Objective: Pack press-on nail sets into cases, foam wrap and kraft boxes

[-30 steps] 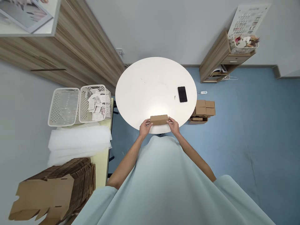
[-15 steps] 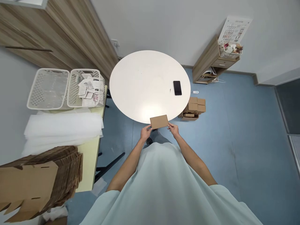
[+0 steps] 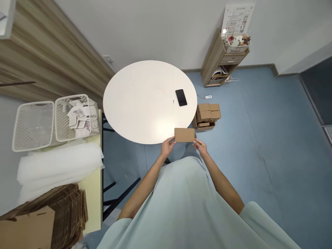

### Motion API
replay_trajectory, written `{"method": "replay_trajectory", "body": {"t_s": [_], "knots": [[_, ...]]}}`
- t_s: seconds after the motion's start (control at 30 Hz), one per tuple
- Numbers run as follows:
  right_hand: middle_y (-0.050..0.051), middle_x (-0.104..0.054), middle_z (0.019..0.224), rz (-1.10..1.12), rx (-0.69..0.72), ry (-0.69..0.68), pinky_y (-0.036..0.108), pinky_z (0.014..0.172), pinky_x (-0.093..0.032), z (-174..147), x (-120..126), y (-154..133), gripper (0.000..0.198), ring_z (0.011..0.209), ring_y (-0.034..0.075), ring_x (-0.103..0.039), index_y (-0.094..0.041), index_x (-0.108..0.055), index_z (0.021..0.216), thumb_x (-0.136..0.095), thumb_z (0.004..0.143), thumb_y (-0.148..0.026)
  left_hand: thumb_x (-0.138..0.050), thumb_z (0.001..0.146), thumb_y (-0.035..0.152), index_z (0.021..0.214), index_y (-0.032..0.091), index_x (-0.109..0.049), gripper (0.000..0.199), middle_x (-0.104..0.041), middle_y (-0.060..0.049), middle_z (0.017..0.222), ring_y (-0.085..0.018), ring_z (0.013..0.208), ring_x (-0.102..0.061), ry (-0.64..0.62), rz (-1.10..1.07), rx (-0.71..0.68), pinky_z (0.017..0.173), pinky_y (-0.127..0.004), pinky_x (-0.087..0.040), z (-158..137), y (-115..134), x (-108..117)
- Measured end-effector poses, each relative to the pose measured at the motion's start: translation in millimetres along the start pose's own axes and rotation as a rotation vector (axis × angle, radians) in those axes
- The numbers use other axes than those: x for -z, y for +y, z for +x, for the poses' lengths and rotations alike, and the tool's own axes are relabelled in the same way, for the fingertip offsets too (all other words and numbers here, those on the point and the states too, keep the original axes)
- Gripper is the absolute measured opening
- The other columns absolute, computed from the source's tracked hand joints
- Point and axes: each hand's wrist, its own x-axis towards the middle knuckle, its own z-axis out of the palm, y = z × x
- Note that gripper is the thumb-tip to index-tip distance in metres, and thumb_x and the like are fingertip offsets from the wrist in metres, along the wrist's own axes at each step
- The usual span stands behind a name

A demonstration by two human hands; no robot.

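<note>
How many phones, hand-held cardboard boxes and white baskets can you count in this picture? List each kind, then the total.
Phone: 1
Hand-held cardboard box: 1
White baskets: 3
Total: 5

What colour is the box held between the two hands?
Plain brown; the box shows best in the head view.

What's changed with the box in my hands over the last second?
The cardboard box has moved right, from the near edge of the white table toward the stacked boxes, and turned to show a broader face. Your left hand and right hand both kept hold. The phone stayed on the table.
</note>
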Motion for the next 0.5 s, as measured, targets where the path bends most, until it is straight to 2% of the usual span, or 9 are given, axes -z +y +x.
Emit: {"method": "replay_trajectory", "body": {"t_s": [0.13,0.33,0.5], "knots": [[0.007,-0.084,0.104,0.024,0.017,0.033,0.029,0.072,-0.058,40,30,-30,0.057,0.081,0.019,-0.078,-0.018,-0.082,0.111,-0.096,0.063,-0.046,-0.071,0.095,0.018,0.135,0.02,-0.074,0.04,-0.084,-0.01,0.116,-0.029,0.115,-0.079,-0.029,0.116,0.014,0.102,-0.041,-0.061,40,39,-42],[0.012,-0.084,0.105,-0.038,0.04,0.094,0.034,0.075,-0.058,120,95,-91,0.056,0.085,0.025,-0.079,-0.018,-0.08,0.104,-0.093,0.066,-0.057,-0.072,0.094,0.019,0.133,0.022,-0.074,0.039,-0.082,-0.009,0.125,-0.031,0.113,-0.079,-0.084,0.194,0.056,0.1,-0.042,-0.062,110,97,-133],[0.014,-0.083,0.11,-0.095,0.048,0.087,0.034,0.077,-0.057,191,155,-138,0.063,0.086,0.024,-0.079,-0.019,-0.077,0.107,-0.09,0.066,-0.066,-0.072,0.094,0.021,0.133,0.02,-0.074,0.039,-0.079,-0.011,0.133,-0.031,0.109,-0.08,-0.176,0.22,0.075,0.104,-0.043,-0.06,167,135,-206]]}}
